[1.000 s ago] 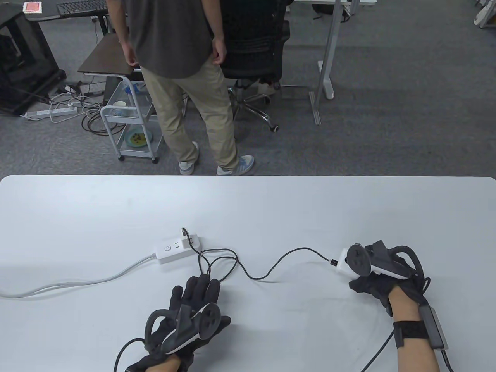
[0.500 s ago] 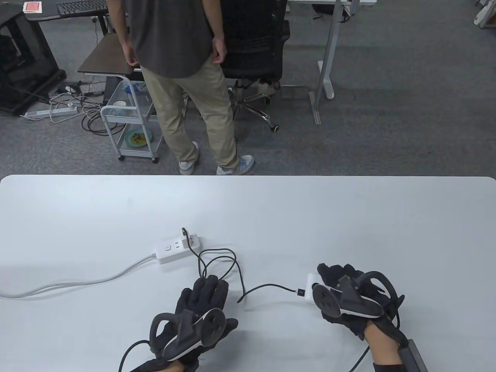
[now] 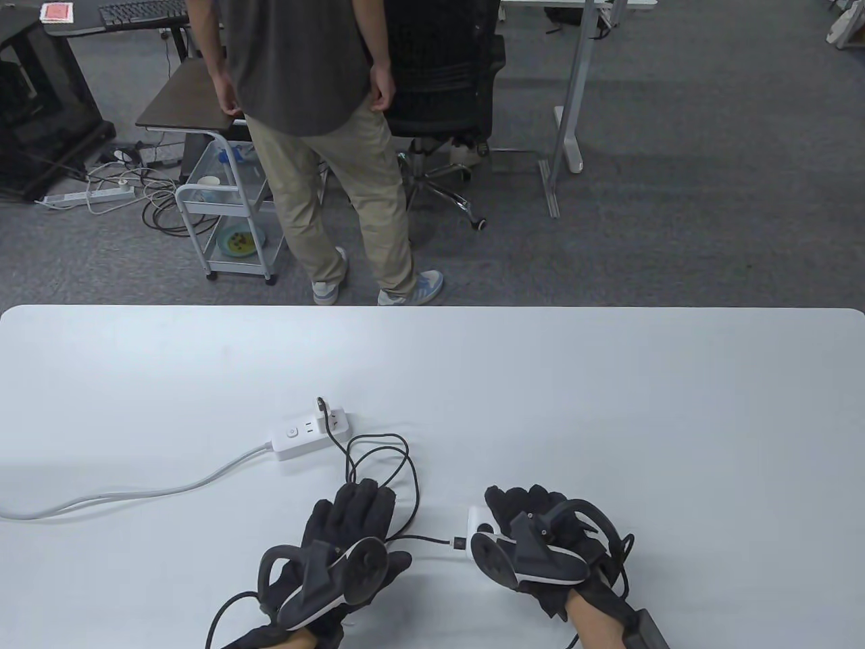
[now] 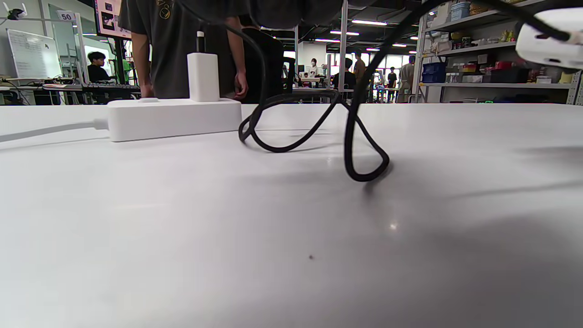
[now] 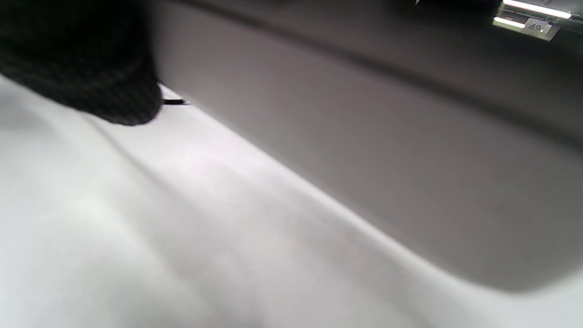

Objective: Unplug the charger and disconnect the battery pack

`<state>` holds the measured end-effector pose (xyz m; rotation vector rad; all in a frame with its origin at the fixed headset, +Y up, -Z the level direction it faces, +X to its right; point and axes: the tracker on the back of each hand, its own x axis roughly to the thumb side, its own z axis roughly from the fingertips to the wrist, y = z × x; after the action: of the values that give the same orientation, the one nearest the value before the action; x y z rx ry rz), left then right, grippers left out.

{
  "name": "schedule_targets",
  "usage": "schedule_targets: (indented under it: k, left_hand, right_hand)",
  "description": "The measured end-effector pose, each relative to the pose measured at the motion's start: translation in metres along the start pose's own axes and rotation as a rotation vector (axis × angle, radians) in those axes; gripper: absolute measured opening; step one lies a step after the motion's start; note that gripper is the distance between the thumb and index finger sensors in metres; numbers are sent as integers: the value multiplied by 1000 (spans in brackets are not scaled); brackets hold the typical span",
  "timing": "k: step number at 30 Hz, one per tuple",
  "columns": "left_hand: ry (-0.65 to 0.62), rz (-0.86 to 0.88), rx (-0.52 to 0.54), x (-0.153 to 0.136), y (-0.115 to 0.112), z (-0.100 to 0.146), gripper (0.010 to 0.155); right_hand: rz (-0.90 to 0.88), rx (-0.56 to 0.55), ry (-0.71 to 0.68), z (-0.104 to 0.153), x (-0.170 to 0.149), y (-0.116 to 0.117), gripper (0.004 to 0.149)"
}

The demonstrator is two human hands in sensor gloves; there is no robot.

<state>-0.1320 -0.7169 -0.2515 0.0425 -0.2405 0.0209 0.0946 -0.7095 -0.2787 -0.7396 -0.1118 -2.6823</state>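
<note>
- Nearest, our left hand [image 3: 338, 547] lies flat on the worktop [image 3: 608, 405], fingers spread, grip released, holding nothing.
- Beside it, our right hand [image 3: 540, 547] grips the pack [image 3: 478, 522], lifted off the worktop in the left wrist view.
- Between the hands, the cable [image 3: 412, 487] is plugged into the pack's left end; it loops back under our left fingertips.
- Farther off, the charger [image 4: 203, 76] stands upright in the strip [image 3: 307, 436], whose cord [image 3: 135, 490] trails left.
</note>
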Motion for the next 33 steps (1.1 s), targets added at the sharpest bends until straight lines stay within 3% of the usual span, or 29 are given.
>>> schedule_targets:
  k: [10, 23, 27, 33]
  left_hand:
    - [-4, -31, -41, 0, -8, -4, 87]
    - [-73, -71, -79, 15, -17, -5, 81]
    - [-103, -69, -37, 22, -14, -3, 78]
    - [-208, -150, 67, 40, -10, 4, 60]
  right_hand:
    - [-9, 84, -11, -2, 2, 20, 108]
    - [-35, 114, -23, 3, 1, 25, 112]
    - [-20, 108, -30, 4, 6, 23, 112]
    - [12, 91, -62, -2, 23, 16, 111]
